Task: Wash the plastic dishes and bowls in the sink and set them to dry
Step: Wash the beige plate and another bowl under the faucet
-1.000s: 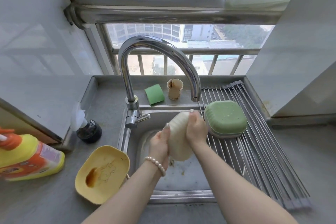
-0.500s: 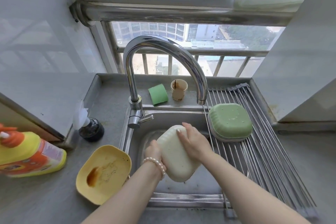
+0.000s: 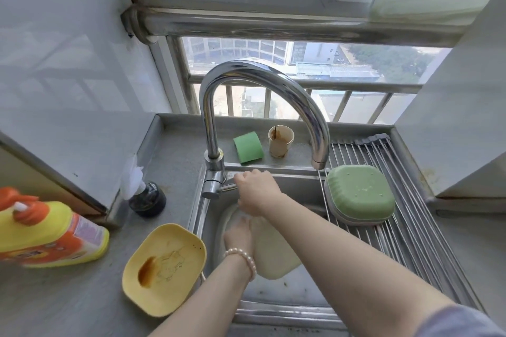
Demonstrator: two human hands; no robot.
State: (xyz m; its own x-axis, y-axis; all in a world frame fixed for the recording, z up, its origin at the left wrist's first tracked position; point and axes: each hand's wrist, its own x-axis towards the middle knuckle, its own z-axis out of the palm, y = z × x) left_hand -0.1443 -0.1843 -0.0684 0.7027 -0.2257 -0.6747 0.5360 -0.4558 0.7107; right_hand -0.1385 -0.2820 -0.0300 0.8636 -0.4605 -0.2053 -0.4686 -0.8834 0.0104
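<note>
My left hand (image 3: pixel 237 235) holds a cream plastic dish (image 3: pixel 273 249) low in the steel sink (image 3: pixel 273 293), its fingers round the dish's left edge. My right hand (image 3: pixel 256 190) has its fingers curled round the tap lever (image 3: pixel 227 187) at the base of the curved chrome faucet (image 3: pixel 262 79). A green dish (image 3: pixel 360 194) lies upside down on the metal roll-up drying rack (image 3: pixel 416 230) over the sink's right side. A yellow dish (image 3: pixel 164 268) with a brown stain sits on the counter left of the sink.
A green sponge (image 3: pixel 247 147) and a stained cup (image 3: pixel 280 141) stand behind the sink. An orange-and-yellow detergent bottle (image 3: pixel 46 230) lies at the far left, a dark dispenser (image 3: pixel 146 197) near it. Walls close in on both sides.
My right hand left the cream dish and moved up and left to the tap lever. The dish dropped lower into the sink, held by my left hand alone.
</note>
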